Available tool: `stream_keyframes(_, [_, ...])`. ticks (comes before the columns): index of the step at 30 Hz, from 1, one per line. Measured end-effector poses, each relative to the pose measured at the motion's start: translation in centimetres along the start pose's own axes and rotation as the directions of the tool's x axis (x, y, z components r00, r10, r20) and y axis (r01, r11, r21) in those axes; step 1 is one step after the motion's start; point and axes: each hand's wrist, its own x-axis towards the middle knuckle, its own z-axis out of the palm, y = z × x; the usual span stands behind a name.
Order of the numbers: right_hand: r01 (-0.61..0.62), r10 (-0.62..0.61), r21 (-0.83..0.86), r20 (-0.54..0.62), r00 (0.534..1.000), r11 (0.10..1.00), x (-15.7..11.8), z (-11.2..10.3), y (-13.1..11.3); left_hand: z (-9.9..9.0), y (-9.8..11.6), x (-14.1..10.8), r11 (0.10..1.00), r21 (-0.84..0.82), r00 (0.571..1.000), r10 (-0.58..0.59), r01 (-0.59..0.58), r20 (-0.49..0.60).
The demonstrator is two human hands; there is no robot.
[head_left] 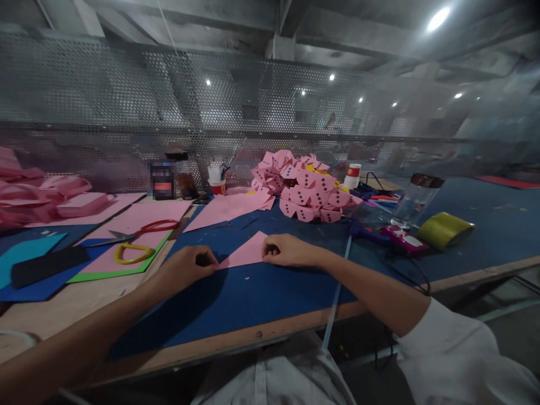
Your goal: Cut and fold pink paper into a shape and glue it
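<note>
A pink paper triangle (247,250) lies on the blue table mat (236,315) between my hands. My left hand (192,263) pinches its left corner, fingertips closed. At the triangle's right side, my right hand (291,250) has its fingers curled in and closed on the paper's edge. Just in front of the triangle is a tiny pink scrap (247,278). Behind it spreads a larger sheet of pink paper (230,208). Red-handled scissors (158,225) and yellow-handled scissors (134,254) rest on coloured sheets to the left.
Pink cut-paper pieces with dark diamond holes (312,191) are heaped at the back. A glass jar (415,199), a yellow curved piece (446,230) and a magenta device (405,239) stand to the right. Pink folded strips (54,194) pile up at left. A perforated metal screen (253,107) rises behind.
</note>
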Motion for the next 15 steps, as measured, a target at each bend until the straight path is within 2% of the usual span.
stream_keyframes(15, [0.018, -0.018, 0.0, 0.009, 1.0, 1.0, 0.06, 0.04, 0.35, -0.23, 0.61, -0.68, 0.999, -0.041, 0.999, -0.023, 0.021, -0.047])
